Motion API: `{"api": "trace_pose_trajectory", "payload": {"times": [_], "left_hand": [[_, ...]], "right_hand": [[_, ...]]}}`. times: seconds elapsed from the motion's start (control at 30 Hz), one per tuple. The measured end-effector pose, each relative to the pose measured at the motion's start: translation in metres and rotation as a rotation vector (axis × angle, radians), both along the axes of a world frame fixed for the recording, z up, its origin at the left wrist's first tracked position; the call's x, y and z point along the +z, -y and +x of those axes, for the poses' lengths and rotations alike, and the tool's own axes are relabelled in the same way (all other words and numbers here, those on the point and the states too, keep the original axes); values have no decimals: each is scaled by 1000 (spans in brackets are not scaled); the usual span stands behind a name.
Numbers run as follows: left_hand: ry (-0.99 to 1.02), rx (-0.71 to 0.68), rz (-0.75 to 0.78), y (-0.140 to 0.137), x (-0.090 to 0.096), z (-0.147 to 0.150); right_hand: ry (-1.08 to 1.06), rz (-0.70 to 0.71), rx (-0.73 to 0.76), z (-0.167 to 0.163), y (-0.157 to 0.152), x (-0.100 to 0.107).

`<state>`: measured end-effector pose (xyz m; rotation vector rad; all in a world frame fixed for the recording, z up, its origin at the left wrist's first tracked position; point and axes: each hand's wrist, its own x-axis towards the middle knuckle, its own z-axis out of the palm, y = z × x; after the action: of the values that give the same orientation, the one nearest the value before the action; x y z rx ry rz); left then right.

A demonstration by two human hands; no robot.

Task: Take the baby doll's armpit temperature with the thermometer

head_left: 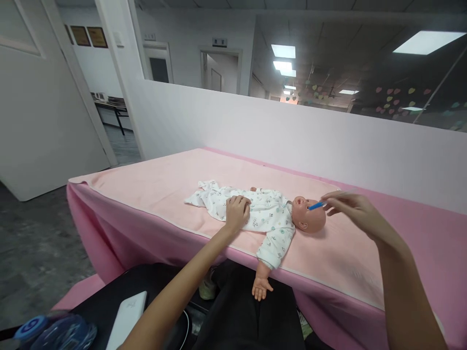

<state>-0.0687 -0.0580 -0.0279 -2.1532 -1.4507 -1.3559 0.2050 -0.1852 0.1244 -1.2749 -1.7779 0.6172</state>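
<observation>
A baby doll (263, 209) in white patterned clothes lies on its back on the peach cloth, its bare head (310, 216) to the right. One doll arm (263, 279) hangs over the near edge. My left hand (237, 212) rests on the doll's lower body, fingers laid over the clothes and slightly bent, gripping nothing that I can see. Beside the head, my right hand (345, 206) pinches a slim blue stick (316, 206); its tip is in front of the doll's face, and I cannot tell whether it touches. The stick's other end is hidden in my fingers.
The peach cloth (153, 180) covers a table draped in pink (419, 228). Behind it stands a white low wall (226, 116) with glass above. At lower left, a white flat box-like thing (127, 316) and a blue-capped bottle (62, 333) are on a black seat (98, 304).
</observation>
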Motion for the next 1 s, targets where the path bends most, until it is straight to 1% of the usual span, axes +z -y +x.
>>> {"api": "trace_pose_trajectory", "payload": {"times": [0.07, 0.1, 0.13, 0.2, 0.23, 0.27, 0.3, 0.33, 0.37, 0.4, 0.43, 0.47, 0.5, 0.57, 0.63, 0.67, 0.7, 0.77, 0.8, 0.83, 0.87, 0.93, 1.0], "left_hand": [[3, 2, 2, 1, 0, 0], [4, 2, 1, 1, 0, 0], [5, 3, -1, 1, 0, 0], [5, 0, -4, 1, -1, 1], [4, -2, -4, 1, -1, 1], [3, -4, -4, 1, -1, 1], [4, -4, -3, 1, -1, 1], [6, -3, -2, 2, -1, 1], [9, -3, -1, 2, -1, 1], [14, -3, 0, 2, -1, 1], [17, -5, 0, 2, -1, 1], [19, -8, 0, 2, -1, 1], [21, -11, 0, 1, -1, 1], [21, -16, -2, 0, -2, 1], [16, -23, -6, -1, -2, 1], [11, -26, -8, -2, -2, 0], [8, -29, -9, -2, -2, 0], [9, -30, -11, -1, -1, 0], [13, -28, -11, 0, -1, 0], [16, -27, -12, 0, 0, 0], [17, -28, -13, 1, 0, 0], [15, -31, -17, 2, 1, 0], [13, -35, -21, 2, 1, 1]], "right_hand": [[-248, 142, -66, -3, 1, -9], [-298, 148, -74, -7, 1, -17], [-269, 104, -73, -11, 1, -24], [-80, 32, -65, -17, 2, -30], [9, 34, -51, -19, 4, -27], [53, 72, -33, -20, 5, -20], [38, 136, -12, -20, 7, -11], [-48, 220, -3, -22, 9, -3], [-178, 307, -12, -24, 10, 3], [-319, 377, -32, -27, 10, 4], [-432, 423, -62, -32, 10, 0], [-483, 416, -81, -38, 9, -8], [-460, 380, -95, -44, 8, -19], [-195, 272, -69, -49, 7, -41], [-13, 255, -23, -44, 8, -52], [-7, 287, -34, -38, 9, -52], [-67, 345, -69, -31, 11, -49], [-292, 473, -150, -23, 15, -41], [-383, 506, -162, -23, 16, -39], [-410, 495, -143, -26, 17, -38], [-362, 454, -104, -31, 19, -40], [-155, 357, -31, -43, 22, -46], [8, 344, -11, -49, 26, -47]]}}
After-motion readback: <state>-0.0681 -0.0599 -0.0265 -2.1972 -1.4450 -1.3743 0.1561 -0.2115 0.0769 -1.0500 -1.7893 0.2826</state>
